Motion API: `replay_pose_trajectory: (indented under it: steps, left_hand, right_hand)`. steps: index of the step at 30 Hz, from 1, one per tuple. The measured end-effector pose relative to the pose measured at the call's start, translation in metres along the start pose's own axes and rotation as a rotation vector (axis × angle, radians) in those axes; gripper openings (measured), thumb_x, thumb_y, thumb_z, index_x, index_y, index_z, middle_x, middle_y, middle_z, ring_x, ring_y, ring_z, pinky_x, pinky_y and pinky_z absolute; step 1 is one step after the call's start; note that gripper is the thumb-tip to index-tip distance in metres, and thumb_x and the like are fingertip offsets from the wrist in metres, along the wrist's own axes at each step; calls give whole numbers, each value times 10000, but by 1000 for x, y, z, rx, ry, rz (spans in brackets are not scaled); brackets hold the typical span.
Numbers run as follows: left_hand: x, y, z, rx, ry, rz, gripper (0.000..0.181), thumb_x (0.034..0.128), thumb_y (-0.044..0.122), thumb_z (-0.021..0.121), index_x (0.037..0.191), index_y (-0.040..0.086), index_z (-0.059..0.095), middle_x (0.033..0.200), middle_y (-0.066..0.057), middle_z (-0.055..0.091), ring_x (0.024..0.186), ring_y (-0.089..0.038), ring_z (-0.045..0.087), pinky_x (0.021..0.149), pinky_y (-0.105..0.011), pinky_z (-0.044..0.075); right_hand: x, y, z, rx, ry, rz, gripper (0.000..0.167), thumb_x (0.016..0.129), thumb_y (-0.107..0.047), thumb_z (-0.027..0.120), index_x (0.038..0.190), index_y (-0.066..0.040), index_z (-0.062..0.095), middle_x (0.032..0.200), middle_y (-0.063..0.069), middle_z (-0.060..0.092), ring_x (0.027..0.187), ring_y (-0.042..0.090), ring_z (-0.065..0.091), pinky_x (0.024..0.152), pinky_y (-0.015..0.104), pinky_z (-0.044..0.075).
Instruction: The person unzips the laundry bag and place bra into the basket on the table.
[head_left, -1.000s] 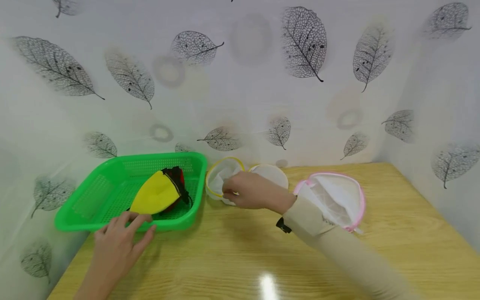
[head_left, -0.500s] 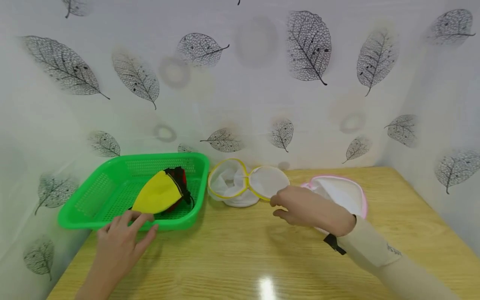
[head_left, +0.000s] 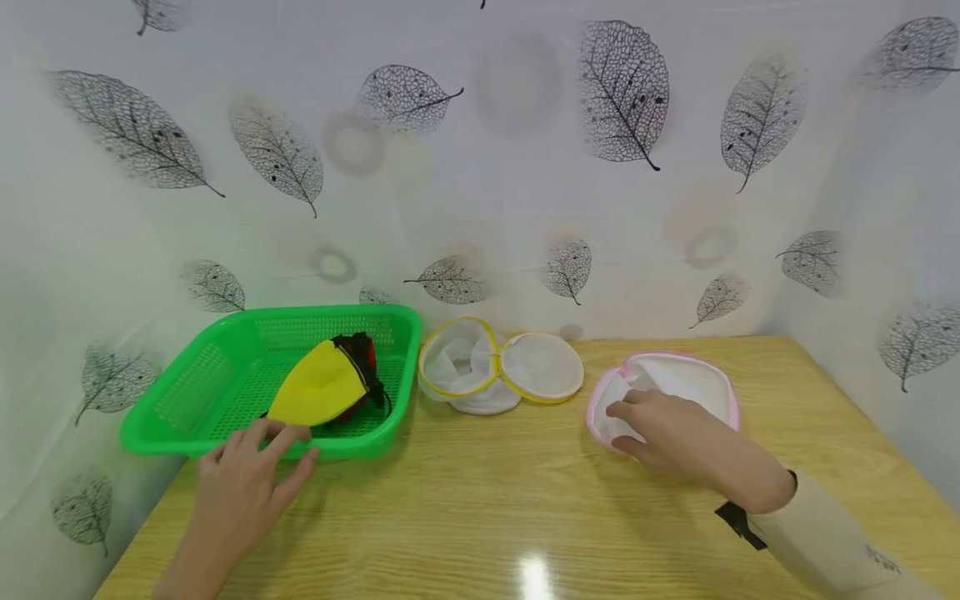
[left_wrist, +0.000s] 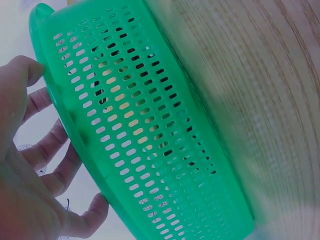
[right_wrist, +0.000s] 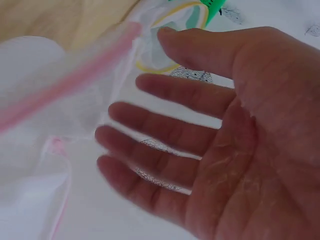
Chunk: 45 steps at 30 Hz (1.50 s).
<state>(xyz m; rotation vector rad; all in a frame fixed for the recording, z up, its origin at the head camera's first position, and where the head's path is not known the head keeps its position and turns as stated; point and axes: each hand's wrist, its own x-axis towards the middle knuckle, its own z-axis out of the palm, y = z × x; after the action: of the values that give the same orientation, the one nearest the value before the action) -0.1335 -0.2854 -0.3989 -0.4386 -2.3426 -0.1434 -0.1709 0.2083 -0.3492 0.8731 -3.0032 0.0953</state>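
Note:
My left hand (head_left: 243, 483) rests with its fingertips over the near rim of a green plastic basket (left_wrist: 140, 115). In the basket lies a yellow cup-shaped cloth item (head_left: 318, 383) with black trim and a red part behind. My right hand (head_left: 678, 437) is over a white mesh laundry bag with pink trim (head_left: 693, 383); part of this bag is hidden under the hand. In the right wrist view, a pink-edged flap (right_wrist: 70, 90) stands up beside my spread fingers (right_wrist: 155, 125), with no visible grip on it.
A white mesh bag with yellow rims (head_left: 540, 367) lies opened out between the basket and the pink-trimmed bag. Everything stands on a wood-grain table (head_left: 450, 508). A white leaf-print sheet (head_left: 495, 167) rises behind the table and along its sides.
My right hand has left the yellow-rimmed bag, which now lies in full view, and moved right to the pink-trimmed bag. My left hand stays at the basket rim.

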Motion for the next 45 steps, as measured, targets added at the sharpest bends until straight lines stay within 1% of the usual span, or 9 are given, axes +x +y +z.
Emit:
replay_pose_trajectory:
  steps: [3,7,11,16,21,27,32,38,45]
  left_hand:
    - [0,1,-1,-16,-21,-24,198,916,375,695,1014,204,715,935,-87,665,704,-305,587,570,-555,456]
    - [1,3,-1,-32,-41,-46,193,865,304,750,1023,198,713,961,-93,662,753,-328,606,616,-604,467]
    - [1,2,-1,-31,-38,-46,195,859,304,751,1019,199,714,954,-100,668,746,-333,608,613,-602,464]
    - [0,1,0,-35,-28,-39,200,923,380,697,1020,206,713,957,-97,671,743,-332,611,601,-595,460]
    - [0,1,1,-36,-21,-33,290,988,481,605,1032,217,717,959,-93,676,741,-337,620,599,-584,460]
    - [0,2,1,-51,-43,-54,215,937,397,692,1057,221,716,977,-91,672,773,-350,626,642,-618,464]
    - [1,2,0,-46,-54,-63,205,925,380,710,1059,225,713,986,-90,668,784,-349,619,646,-618,458]
    - [1,3,0,-40,-57,-56,206,930,393,704,1052,227,713,987,-94,671,774,-341,608,616,-601,452]
    - [2,3,1,-49,-53,-54,199,916,369,717,1052,224,716,975,-92,670,779,-343,610,637,-611,456]
  right_hand:
    - [-11,4,12,-62,23,41,399,841,-281,830,1179,-116,699,1037,81,662,838,261,658,614,416,527]
    - [-24,8,24,-94,-16,158,516,839,-350,821,1290,-176,643,1297,190,599,1054,473,617,658,574,523]
    - [-32,14,33,-50,-46,246,606,880,-372,775,1418,-170,582,1526,294,427,1257,663,445,742,747,483]
    - [-35,30,44,0,-55,277,649,926,-424,709,1488,-159,522,1567,390,288,1286,739,348,803,821,431]
    - [-36,59,52,49,-129,289,689,975,-527,605,1518,-123,475,1559,430,260,1294,748,334,844,857,384]
    - [-36,97,62,73,-87,252,681,1005,-536,560,1518,-97,469,1521,431,335,1341,620,417,855,877,358]
    - [-33,120,64,107,-87,269,678,1026,-535,521,1527,-83,451,1509,431,360,1375,590,392,872,902,316]
    - [-32,138,65,94,-85,305,698,1028,-531,511,1531,-54,421,1496,432,369,1370,589,386,896,903,301]
    - [-34,146,63,86,-79,316,701,1040,-525,486,1529,-28,415,1475,428,386,1328,611,421,894,886,325]
